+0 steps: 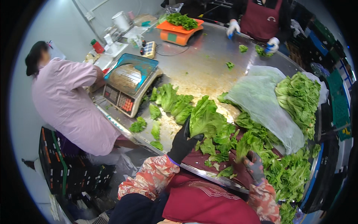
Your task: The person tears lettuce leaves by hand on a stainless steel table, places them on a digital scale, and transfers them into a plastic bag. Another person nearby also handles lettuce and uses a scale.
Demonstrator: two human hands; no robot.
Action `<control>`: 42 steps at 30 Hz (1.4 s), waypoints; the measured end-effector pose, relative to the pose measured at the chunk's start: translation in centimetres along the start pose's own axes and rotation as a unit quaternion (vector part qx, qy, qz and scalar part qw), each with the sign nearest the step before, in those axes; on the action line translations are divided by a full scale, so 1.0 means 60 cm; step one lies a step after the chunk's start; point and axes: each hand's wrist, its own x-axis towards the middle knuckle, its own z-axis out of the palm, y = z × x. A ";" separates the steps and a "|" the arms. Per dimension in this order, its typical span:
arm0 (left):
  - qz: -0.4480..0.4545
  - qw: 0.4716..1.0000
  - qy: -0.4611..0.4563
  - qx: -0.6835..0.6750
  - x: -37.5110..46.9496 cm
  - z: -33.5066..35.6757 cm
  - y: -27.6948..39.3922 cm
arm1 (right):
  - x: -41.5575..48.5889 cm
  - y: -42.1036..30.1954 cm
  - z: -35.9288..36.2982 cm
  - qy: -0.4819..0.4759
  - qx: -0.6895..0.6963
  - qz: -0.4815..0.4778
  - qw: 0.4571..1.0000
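My left hand point(186, 141), in a black glove, holds a head of leafy green lettuce point(205, 117) upright above the metal table. At the right, my right hand point(253, 163), in a dark patterned glove, has curled fingers close to a blurred lettuce leaf point(246, 144); whether it grips the leaf is unclear. Loose leaves point(221, 148) lie between my hands on a dark red cloth point(200, 159). Several trimmed lettuce heads point(169, 98) rest beyond my left hand. A large heap of leaves point(291, 170) lies on the right.
A translucent plastic bag point(260, 98) lies beside piled lettuce point(299, 98). A scale with a blue tray point(134, 81) stands at left, an orange scale point(176, 35) with greens farther back. One person in pink point(67, 103) is at left; a gloved co-worker point(260, 19) stands across the table.
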 end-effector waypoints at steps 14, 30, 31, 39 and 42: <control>0.160 0.763 0.181 0.600 0.125 -0.177 -0.161 | -0.008 -0.027 0.000 0.018 -0.213 -0.053 0.975; 0.236 0.839 0.113 0.477 0.162 -0.159 -0.113 | 0.253 0.042 0.065 0.157 0.382 0.225 0.882; 0.227 0.842 0.124 0.473 0.159 -0.162 -0.112 | 0.271 0.052 0.058 0.155 0.408 0.241 0.867; -0.013 0.997 -0.070 0.030 0.063 -0.019 0.006 | 0.169 0.042 0.040 -0.202 0.275 0.172 0.924; -0.385 0.738 -0.282 -0.478 0.021 0.042 -0.042 | 0.144 -0.043 0.053 -0.315 0.119 0.054 0.940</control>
